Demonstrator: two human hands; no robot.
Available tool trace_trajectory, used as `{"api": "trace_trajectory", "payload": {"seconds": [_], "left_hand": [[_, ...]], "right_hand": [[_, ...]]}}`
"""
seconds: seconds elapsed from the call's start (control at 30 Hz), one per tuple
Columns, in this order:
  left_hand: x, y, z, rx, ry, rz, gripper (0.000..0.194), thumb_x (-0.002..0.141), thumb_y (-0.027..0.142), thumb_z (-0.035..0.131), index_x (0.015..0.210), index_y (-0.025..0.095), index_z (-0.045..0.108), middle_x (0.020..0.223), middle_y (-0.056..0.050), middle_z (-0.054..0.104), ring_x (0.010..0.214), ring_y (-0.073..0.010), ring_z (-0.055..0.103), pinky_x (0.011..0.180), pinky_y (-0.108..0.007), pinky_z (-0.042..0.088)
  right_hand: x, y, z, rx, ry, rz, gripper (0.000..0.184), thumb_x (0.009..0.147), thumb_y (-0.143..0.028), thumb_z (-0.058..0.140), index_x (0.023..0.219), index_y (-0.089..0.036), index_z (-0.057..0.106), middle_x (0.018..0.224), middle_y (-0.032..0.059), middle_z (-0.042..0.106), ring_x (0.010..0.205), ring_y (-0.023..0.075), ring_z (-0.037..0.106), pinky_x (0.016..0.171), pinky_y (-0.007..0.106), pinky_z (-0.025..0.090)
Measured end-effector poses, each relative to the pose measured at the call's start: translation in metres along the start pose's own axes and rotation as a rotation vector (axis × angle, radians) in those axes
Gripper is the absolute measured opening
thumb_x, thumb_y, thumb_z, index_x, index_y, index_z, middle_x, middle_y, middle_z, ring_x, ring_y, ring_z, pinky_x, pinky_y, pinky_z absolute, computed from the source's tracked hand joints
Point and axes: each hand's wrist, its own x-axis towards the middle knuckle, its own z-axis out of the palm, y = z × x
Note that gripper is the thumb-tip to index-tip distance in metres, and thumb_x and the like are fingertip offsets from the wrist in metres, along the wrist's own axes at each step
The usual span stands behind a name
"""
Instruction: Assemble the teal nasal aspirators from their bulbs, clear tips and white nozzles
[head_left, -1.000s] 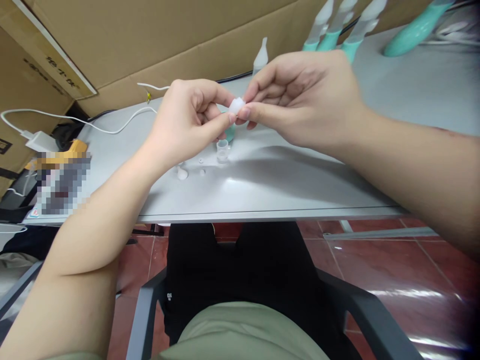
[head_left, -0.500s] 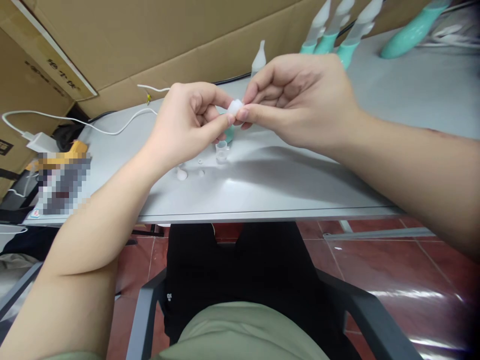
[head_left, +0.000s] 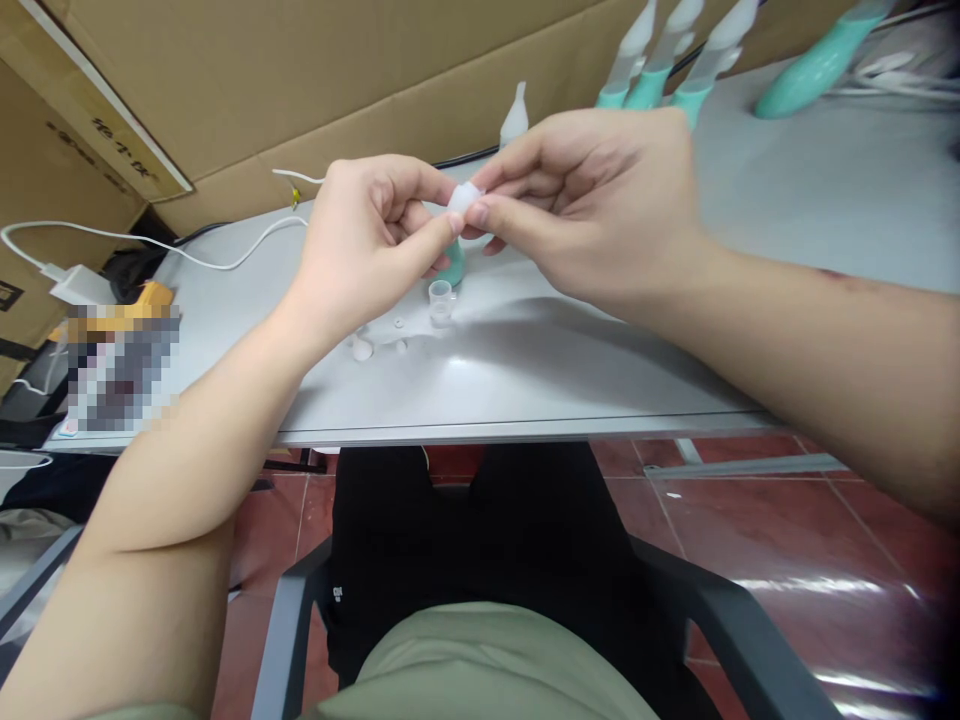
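Observation:
Between my two hands, above the grey table (head_left: 600,370), is a small white translucent part (head_left: 463,197), partly hidden by fingertips. My left hand (head_left: 382,220) pinches it from the left with thumb and forefinger. From the right, my right hand (head_left: 592,200) closes thumb and fingers on the same part. Just below, a clear plastic cup (head_left: 441,303) with a small side spout stands on the table. A teal handle piece (head_left: 453,265) shows behind my left fingers, partly covered. Left of the cup lie a white teardrop-shaped piece (head_left: 362,348), a tiny ring (head_left: 398,323) and a small white bit (head_left: 402,346).
Several teal devices with clear tubes and white tips (head_left: 637,60) stand at the back right, near a teal handle (head_left: 817,70). A white-tipped piece (head_left: 514,118) rises behind my right hand. A white cable (head_left: 225,265) and yellow object (head_left: 156,298) lie left. Cardboard (head_left: 337,80) walls the back.
Both hands shift slightly left and up with the white part. My right fingers now cover a little more of its right side. The pieces on the table stay put.

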Motion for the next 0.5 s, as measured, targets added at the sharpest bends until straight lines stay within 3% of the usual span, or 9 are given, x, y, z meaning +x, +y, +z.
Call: {"api": "trace_trajectory", "payload": {"seconds": [0.1,0.23,0.37,0.5], "left_hand": [[-0.001,0.0,-0.002,0.008,0.004,-0.005,0.032,0.123,0.056,0.081,0.124,0.025,0.09,0.092,-0.004,0.092,0.087,-0.0247,0.09,0.077,-0.039,0.069],[-0.002,0.005,-0.003,0.017,0.007,-0.019,0.029,0.119,0.054,0.086,0.118,0.025,0.091,0.088,-0.004,0.09,0.083,-0.0243,0.087,0.074,-0.038,0.067],[-0.003,0.009,-0.006,-0.024,0.038,0.013,0.013,0.112,0.035,0.086,0.108,0.024,0.092,0.086,-0.004,0.088,0.077,-0.0224,0.084,0.071,-0.037,0.061],[-0.005,0.012,-0.019,0.005,0.078,0.151,0.015,0.106,0.027,0.084,0.105,0.028,0.099,0.09,-0.003,0.088,0.078,-0.0209,0.079,0.075,-0.039,0.06]], "right_hand": [[0.003,-0.002,-0.004,0.015,-0.052,-0.009,0.039,0.094,-0.047,0.118,0.091,-0.024,0.086,0.089,-0.0005,0.086,0.081,0.017,0.082,0.077,0.032,0.072],[0.008,-0.003,-0.008,0.084,-0.104,0.009,0.073,0.069,-0.078,0.126,0.085,-0.025,0.079,0.085,0.0013,0.083,0.078,0.0177,0.079,0.073,0.036,0.071],[0.014,-0.001,-0.016,0.101,-0.14,0.005,0.07,0.067,-0.077,0.127,0.081,-0.028,0.079,0.082,0.0015,0.083,0.073,0.0187,0.08,0.072,0.038,0.073],[0.021,0.003,-0.038,0.047,-0.192,-0.006,0.049,0.079,-0.068,0.123,0.084,-0.031,0.091,0.083,0.0009,0.086,0.073,0.0185,0.081,0.067,0.036,0.071]]}}
